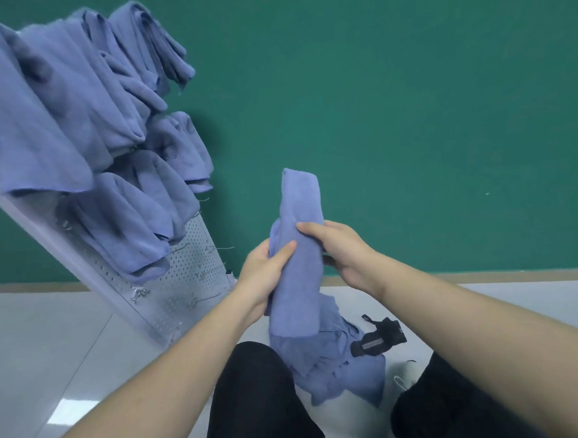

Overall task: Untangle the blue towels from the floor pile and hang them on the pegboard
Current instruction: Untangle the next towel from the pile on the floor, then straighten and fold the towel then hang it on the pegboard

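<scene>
Towel in hand: a blue towel (299, 252) stands upright in a folded column between both hands; its top pokes above the fingers, its lower end hangs toward the floor pile (337, 361) below the wrists.
Left hand: the left hand (267, 274) wraps the towel's left edge, thumb laid across the front; fingers curled behind the cloth.
Right hand: the right hand (336, 246) pinches the right edge a little higher, thumb on the front face.
Pegboard: the pegboard (186, 276) leans up and to the left of the left hand; hung towels (82, 130) cover its upper part; bare hooks (213, 271) show just beside the left hand.
Doing it well: I judge the fold should be kept tight and even; the tail should lift clear of the pile so nothing drags up with it; the fold's middle should go over one of the near free hooks.
Watch for: a black strap (379, 338) lies on the floor below the right hand, beside the pile; it may snag.
</scene>
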A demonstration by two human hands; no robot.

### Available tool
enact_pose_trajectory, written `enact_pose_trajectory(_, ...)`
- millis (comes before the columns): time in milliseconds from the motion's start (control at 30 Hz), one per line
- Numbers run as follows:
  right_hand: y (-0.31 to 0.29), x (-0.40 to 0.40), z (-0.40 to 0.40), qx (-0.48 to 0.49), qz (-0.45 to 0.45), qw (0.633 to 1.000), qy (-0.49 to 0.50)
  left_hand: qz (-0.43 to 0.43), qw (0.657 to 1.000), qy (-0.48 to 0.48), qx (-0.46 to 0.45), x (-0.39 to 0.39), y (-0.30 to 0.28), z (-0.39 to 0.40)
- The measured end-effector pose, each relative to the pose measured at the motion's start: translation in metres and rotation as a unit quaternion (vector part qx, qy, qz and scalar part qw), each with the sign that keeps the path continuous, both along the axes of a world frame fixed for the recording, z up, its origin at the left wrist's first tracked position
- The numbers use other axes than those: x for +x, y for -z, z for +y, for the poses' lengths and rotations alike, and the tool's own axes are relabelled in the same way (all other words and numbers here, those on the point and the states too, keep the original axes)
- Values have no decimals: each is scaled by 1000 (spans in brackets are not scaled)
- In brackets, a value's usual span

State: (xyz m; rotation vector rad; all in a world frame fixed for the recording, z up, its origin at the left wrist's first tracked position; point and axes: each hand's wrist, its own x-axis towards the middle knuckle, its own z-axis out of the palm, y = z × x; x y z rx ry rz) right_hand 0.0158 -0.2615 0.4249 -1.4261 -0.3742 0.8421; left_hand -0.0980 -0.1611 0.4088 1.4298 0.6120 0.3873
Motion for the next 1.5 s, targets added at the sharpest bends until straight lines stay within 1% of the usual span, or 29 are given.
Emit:
enact_pose_trajectory(100, 11, 10, 25, 4, 57, 998, 7, 17, 999, -21, 45, 9, 16, 26)
enact_pose_trajectory(200, 28, 22, 53, 27, 77, 997, 15, 32, 997, -35, 62, 18, 29, 51)
enact_pose_trajectory(333, 44, 36, 91, 53, 19, 998, -17, 27, 998, -57, 27, 34, 44, 90)
enact_pose_trajectory(433, 53, 52, 127, 41, -8, 999, -13, 15, 996, -93, 7, 51, 50, 121)
enact_pose_trajectory(500, 59, 66, 155, 40, -2, 999, -7, 11, 993, -118, -12, 61, 58, 145)
enact_pose_trajectory(600, 67, 89, 197, 50, 28, 998, -11, 22, 990, -125, -55, 74, 78, 176)
enact_pose_trajectory(667, 70, 101, 222, 57, 52, 997, -21, 29, 985, -157, -63, 79, 92, 193)
enact_pose_trajectory(733, 74, 109, 244, 56, 49, 997, -36, 14, 977, -211, -33, 84, 103, 207)
enact_pose_trajectory(833, 80, 113, 271, 53, 3, 996, -71, -20, 952, -299, 60, 87, 112, 223)
enact_pose_trajectory(933, 85, 112, 289, 79, -54, 991, -91, -32, 930, -329, 162, 85, 128, 237)
enact_pose_trajectory(1000, 86, 111, 300, 106, -62, 987, -103, -36, 915, -346, 202, 86, 132, 244)
enact_pose_trajectory(1033, 86, 111, 307, 111, -62, 986, -106, -37, 910, -358, 207, 87, 133, 248)
enact_pose_trajectory(1100, 85, 112, 319, 101, -62, 987, -104, -29, 904, -380, 194, 91, 132, 258)
enact_pose_trajectory(1167, 84, 112, 330, 82, -58, 988, -113, -26, 905, -389, 169, 94, 131, 268)
enact_pose_trajectory(1267, 81, 111, 343, 68, -29, 989, -130, -55, 898, -394, 186, 94, 129, 278)
enact_pose_trajectory(1333, 78, 111, 349, 70, -11, 989, -132, -71, 894, -404, 180, 95, 129, 282)
enact_pose_trajectory(1433, 71, 110, 363, 78, -7, 988, -131, -116, 891, -420, 128, 99, 126, 285)
enact_pose_trajectory(1500, 69, 109, 371, 78, -27, 989, -126, -139, 885, -435, 90, 105, 119, 283)
